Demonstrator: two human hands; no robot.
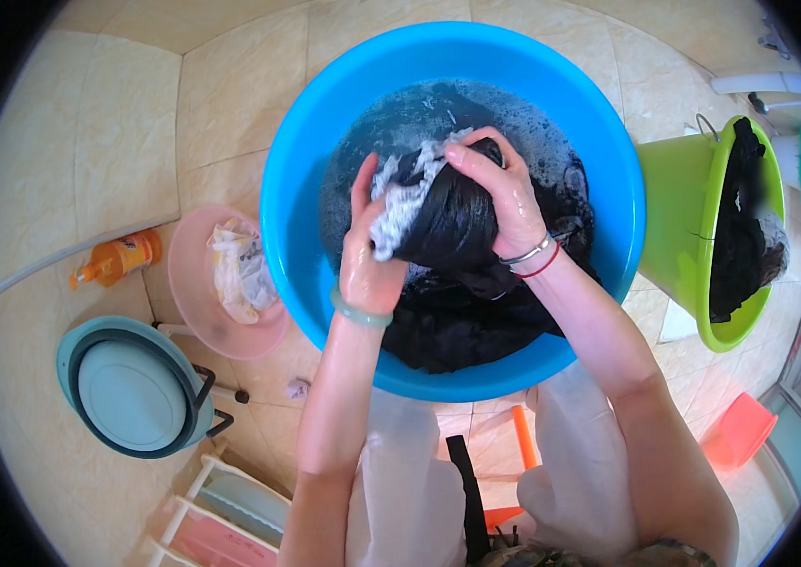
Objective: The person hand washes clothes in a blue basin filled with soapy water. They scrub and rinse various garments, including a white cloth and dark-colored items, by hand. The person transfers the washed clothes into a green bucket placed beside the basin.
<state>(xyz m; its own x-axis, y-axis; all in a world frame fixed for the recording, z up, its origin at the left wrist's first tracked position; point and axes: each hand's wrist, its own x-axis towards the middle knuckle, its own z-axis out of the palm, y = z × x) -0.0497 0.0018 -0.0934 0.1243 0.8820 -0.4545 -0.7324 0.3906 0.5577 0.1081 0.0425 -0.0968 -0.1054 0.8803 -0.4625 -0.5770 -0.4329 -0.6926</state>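
Observation:
A large blue tub (289, 203) in front of me holds dark, sudsy water (344, 161). Above the water I hold a bunched wet black garment (452, 222) with a white lacy or foamy strip (410, 203) along its left side. My left hand (370, 250) grips its left end, the palm partly hidden by the cloth. On the upper right side my right hand (509, 194) is closed round it, thumb on top. Below, more black cloth (457, 326) lies soaking in the tub, joined to or touching the held piece; I cannot tell which.
To the right stands a green bucket (679, 203) with dark clothes (740, 236). At left are a pink basin (194, 312) with white cloth, an orange pump bottle (121, 259) and a grey-green folding basin (131, 392). A coral container (740, 432) stands lower right.

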